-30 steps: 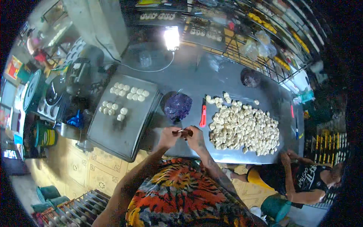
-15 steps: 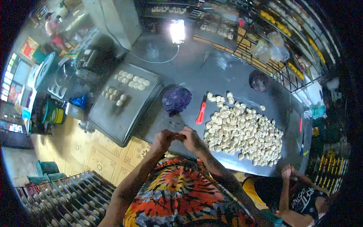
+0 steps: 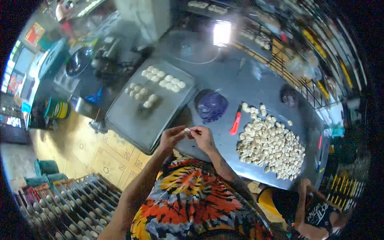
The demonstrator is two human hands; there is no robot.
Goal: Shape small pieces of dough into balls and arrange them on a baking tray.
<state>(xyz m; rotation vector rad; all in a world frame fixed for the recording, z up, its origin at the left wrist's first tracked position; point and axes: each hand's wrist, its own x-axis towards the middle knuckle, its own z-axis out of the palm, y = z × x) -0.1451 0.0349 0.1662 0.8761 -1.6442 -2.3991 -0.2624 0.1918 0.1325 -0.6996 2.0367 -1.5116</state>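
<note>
Both hands meet over the near edge of the grey metal table (image 3: 256, 80); the left hand (image 3: 171, 137) and the right hand (image 3: 204, 138) pinch one small pale dough piece (image 3: 187, 130) between their fingertips, fingers closed narrowly on it; just beyond the hands sits a bowl of purple filling (image 3: 212, 107), with a red-handled tool (image 3: 235, 123) beside it; right of the bowl lies a heap of pale dough pieces (image 3: 271, 146); left of the bowl a metal tray (image 3: 132, 120) carries rows of shaped pieces (image 3: 158, 82).

Bare table (image 3: 256, 80) between tray (image 3: 132, 120) and dough pile (image 3: 272, 146).
</note>
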